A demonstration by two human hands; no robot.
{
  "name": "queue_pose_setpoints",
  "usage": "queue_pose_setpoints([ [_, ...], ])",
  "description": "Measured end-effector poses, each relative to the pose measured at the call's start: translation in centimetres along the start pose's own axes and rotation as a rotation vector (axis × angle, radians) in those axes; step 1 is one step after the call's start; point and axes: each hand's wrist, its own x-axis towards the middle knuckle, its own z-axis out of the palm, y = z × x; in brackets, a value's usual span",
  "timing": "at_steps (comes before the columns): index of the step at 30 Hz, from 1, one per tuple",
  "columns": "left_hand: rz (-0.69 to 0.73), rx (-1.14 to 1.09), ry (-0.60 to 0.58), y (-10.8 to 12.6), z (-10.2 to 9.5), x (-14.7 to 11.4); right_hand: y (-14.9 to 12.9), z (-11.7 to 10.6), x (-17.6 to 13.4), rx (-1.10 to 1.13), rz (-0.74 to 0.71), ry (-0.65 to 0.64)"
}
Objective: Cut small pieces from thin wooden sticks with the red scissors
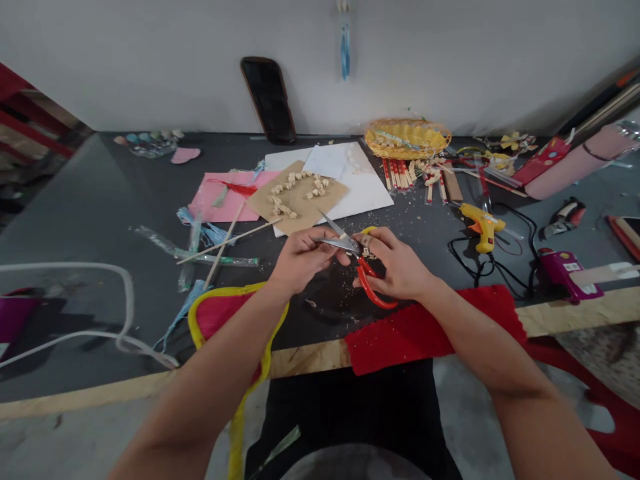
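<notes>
My right hand grips a pair of scissors by its red handles, and the metal blades stand apart, pointing left. Close by the blades, my left hand is closed in a pinch. A small pale piece shows between the blades at the left fingertips; the fingers hide most of it. Just beyond both hands, several small cream-coloured curled pieces lie in a curved row on a brown paper square. Pale crumbs are scattered on the dark table around the scissors.
Right of the hands lies a yellow glue gun with a black cord. A yellow woven basket and red-and-white paper packets are behind. A phone leans on the wall. Red felt overhangs the front edge; thin sticks lie left.
</notes>
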Motion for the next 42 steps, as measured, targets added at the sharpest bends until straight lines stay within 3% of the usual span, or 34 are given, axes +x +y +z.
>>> queue_pose_setpoints([
  [11, 0.145, 0.170, 0.143, -0.6, 0.2, 0.3, -0.3, 0.0, 0.0, -0.004, 0.111, -0.009],
  [16, 0.159, 0.192, 0.110, -0.4, 0.2, 0.1, -0.3, 0.0, 0.0, -0.008, 0.116, -0.005],
  [26, 0.047, 0.022, 0.080, 0.4, 0.6, -0.2, -0.6, -0.1, 0.0, 0.020, 0.095, 0.040],
  [42, 0.075, 0.047, 0.046, -0.1, 0.0, -0.2, -0.5, 0.1, -0.1, 0.039, 0.032, 0.053],
])
